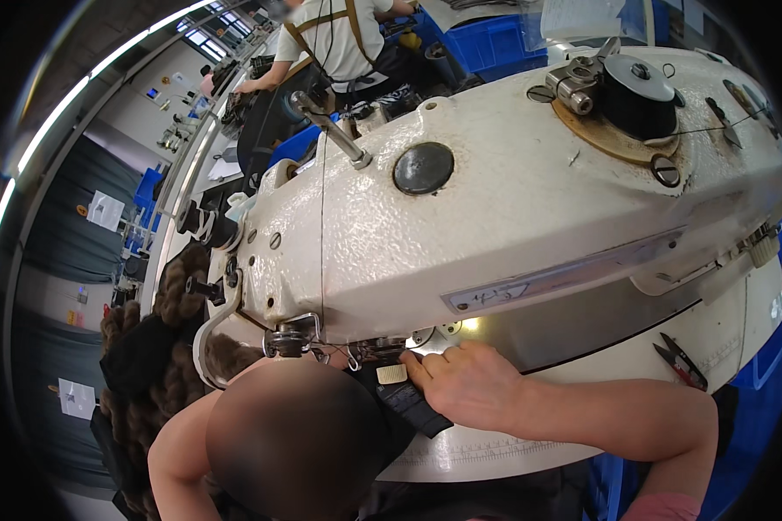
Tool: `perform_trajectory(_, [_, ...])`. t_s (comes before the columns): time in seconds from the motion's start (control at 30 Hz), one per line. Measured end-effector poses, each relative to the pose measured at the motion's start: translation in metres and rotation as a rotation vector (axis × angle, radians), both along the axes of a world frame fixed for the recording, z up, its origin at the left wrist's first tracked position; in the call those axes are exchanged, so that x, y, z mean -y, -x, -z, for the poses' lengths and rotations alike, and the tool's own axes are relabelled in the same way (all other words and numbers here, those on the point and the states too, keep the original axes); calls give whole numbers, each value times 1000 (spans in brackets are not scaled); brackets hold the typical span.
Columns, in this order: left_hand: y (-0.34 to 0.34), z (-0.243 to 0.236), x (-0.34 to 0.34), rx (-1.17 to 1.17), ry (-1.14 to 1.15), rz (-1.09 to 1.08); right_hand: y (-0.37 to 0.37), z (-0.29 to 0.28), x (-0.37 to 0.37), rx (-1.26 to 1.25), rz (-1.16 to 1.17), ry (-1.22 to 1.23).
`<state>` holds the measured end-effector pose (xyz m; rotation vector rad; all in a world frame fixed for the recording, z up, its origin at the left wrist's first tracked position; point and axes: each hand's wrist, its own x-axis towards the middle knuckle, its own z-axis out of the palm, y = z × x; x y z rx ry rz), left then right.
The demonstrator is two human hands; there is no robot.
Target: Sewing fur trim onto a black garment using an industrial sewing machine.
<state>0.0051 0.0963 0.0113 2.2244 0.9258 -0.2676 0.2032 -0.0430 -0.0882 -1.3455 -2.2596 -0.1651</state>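
My right hand (456, 378) is closed on a piece of black fabric (408, 408) with a small beige patch (391, 373), just below the presser and needle area (382, 349) of the white sewing machine (365, 234). Its thumb and fingers press at the fabric's upper edge. My left forearm (174, 451) comes up from the lower left, but a blurred round area covers the middle and hides my left hand. A pair of black thread snips (678, 360) with some red lies on the pale machine bed (604, 373), right of my right hand.
Brown furry material (122, 347) and black cloth (143, 365) are heaped left of the machine. Blue bins (491, 39) stand behind it and at the right. A co-worker in a white shirt (334, 43) is beyond the machine. A long workbench (200, 165) runs along the left.
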Motion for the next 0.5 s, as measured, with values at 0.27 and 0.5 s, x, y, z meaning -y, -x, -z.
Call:
perform_trajectory(0.27, [8, 9, -12, -2, 44, 39, 0, 0, -1, 22, 3, -12])
perform_trajectory(0.5, [15, 17, -23, -10, 86, 75, 1, 2, -2, -27, -13, -64])
